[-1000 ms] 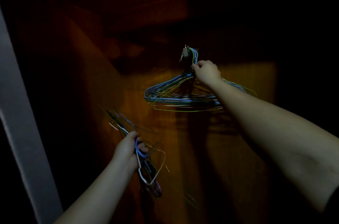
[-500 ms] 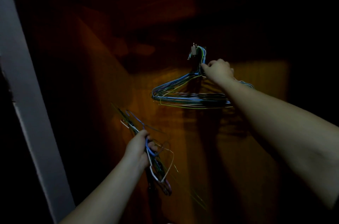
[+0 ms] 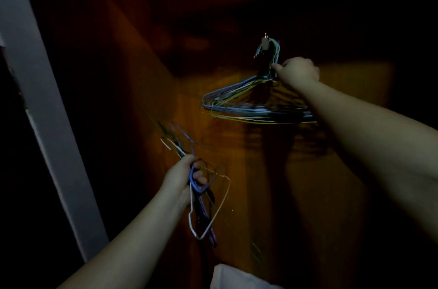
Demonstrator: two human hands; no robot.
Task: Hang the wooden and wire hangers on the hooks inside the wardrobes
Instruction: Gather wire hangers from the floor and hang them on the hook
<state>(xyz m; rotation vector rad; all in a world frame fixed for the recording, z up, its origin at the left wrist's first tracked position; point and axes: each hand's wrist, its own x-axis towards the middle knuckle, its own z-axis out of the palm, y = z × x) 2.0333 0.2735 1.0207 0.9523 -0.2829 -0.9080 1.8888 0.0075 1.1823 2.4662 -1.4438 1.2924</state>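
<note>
Two bunches of wire hangers, both inside the dark wooden wardrobe point(image 3: 237, 194). Light poor; single wires in either bunch too tangled and dim to count.

Upper bunch point(image 3: 246, 108): hangs from one metal hook point(image 3: 265, 43) on the wardrobe's back panel, hook ends looped over it. Blue, green and pale wires visible. The triangular bodies lie stacked together, long axis roughly level, left shoulder tips pointing left; right ends hidden behind the forearm. Right hand point(image 3: 297, 70) is at the necks of this bunch, just below the hook, fingers curled; whether they actually pinch the wires or merely touch them, I cannot tell.

Lower bunch point(image 3: 201, 196): held in the left hand point(image 3: 183, 177), fingers wrapped tight round the wires near the middle. Long axis runs steeply, upper ends pointing up and left, lower ends down and right. One pale hanger and one blue loop stand out; the rest dark. This bunch is clear of the hook, well below and left of the hung bunch.

One grey door edge point(image 3: 35, 75) stands at left. One pale cloth shape point(image 3: 234, 277) at bottom centre, unidentifiable.
</note>
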